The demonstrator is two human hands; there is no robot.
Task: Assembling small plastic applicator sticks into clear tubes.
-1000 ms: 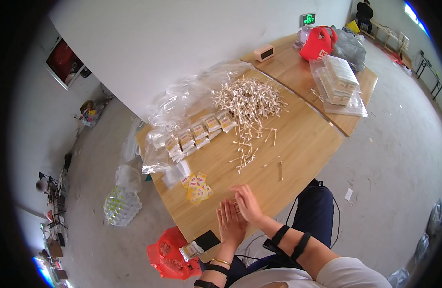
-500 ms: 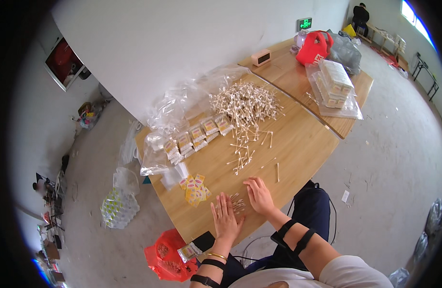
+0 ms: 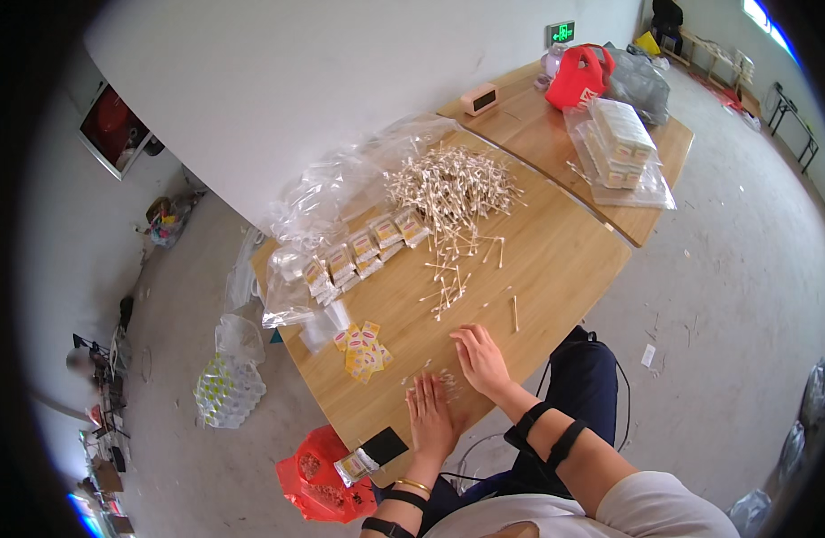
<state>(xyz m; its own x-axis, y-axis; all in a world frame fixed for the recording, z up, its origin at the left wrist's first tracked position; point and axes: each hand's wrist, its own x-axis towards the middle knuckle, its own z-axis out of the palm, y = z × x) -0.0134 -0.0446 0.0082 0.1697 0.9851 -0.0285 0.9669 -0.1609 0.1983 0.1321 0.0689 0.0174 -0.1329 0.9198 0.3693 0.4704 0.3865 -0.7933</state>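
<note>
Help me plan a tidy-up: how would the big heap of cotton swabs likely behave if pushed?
The heap of cotton swabs would probably slump and scatter rather than move as one, since its sticks lie loose and crisscrossed. Single pieces might roll: the stray swab looks thin and straight on the flat tabletop. Each is likely light, being so slender.

The swab heap (image 3: 450,184) lies right of the packets (image 3: 363,247) (cards (image 3: 366,353) nearer).

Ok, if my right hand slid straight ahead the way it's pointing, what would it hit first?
Your right hand would probably meet the loose cotton swabs just short of the big swab pile, though its height and exact line are hard to judge.
</note>
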